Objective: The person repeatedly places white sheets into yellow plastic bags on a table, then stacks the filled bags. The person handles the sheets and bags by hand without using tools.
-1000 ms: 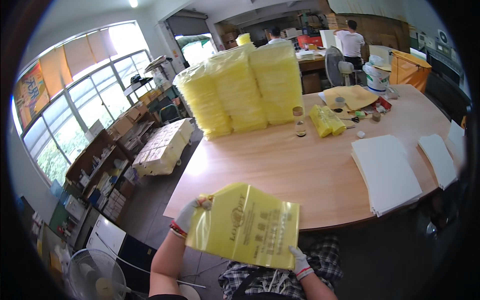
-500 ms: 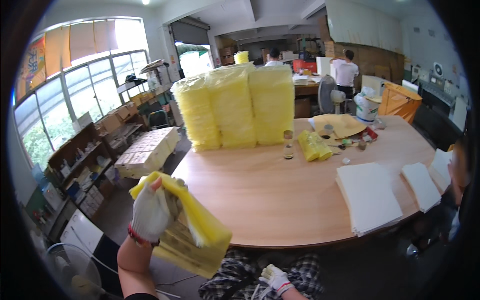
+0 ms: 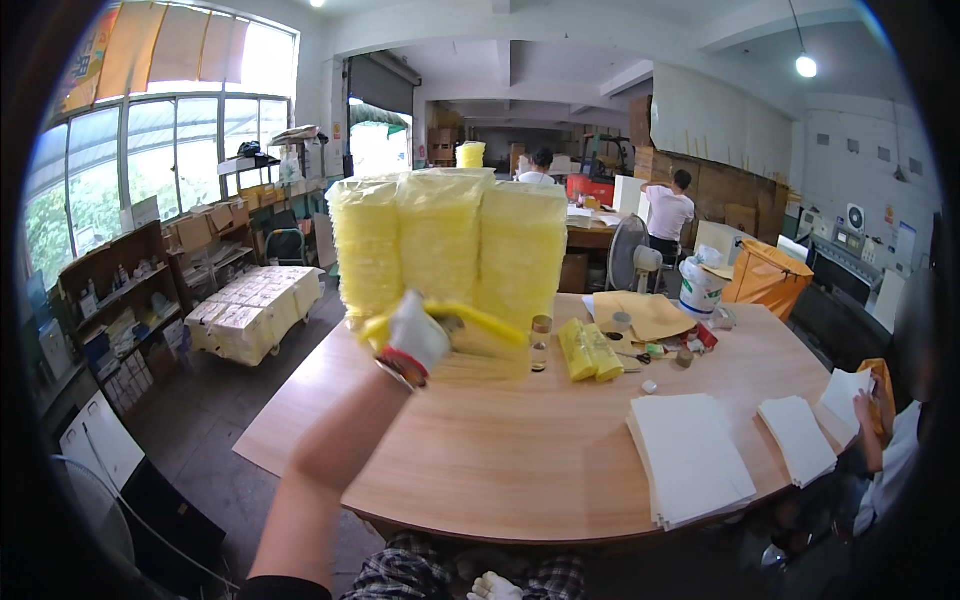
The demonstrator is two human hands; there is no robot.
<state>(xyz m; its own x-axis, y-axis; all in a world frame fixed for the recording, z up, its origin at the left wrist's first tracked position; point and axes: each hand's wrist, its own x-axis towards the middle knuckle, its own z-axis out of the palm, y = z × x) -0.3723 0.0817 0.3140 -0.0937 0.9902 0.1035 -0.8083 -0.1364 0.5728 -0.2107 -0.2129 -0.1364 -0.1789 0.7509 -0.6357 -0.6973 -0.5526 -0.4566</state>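
Raised over the table [image 3: 420, 470], my left hand [image 3: 418, 338] in a white knit glove grips a stack of thin yellow plastic bags [image 3: 490, 328], smeared by motion. The stack hangs in front of tall piles of yellow plastic bags [image 3: 440, 235] at the table's far side. My right hand [image 3: 495, 587], also gloved, lies low at the bottom edge over my checked lap. Its visible fingers look loosely stretched, holding nothing that shows; the picture's edge cuts off the rest.
A glass jar [image 3: 540, 343], a folded yellow bundle [image 3: 590, 352] and scissors [image 3: 636, 358] lie mid-table. White paper stacks [image 3: 690, 460] sit at right, beside another person's hand [image 3: 862, 408]. A fan [image 3: 630, 255] stands behind. Wrapped bundles [image 3: 255, 310] rest on the floor left.
My left hand has swung up and forward with the yellow plastic bags, from beside the near table edge toward the tall piles. My right hand now shows lower in view, which has tilted up.
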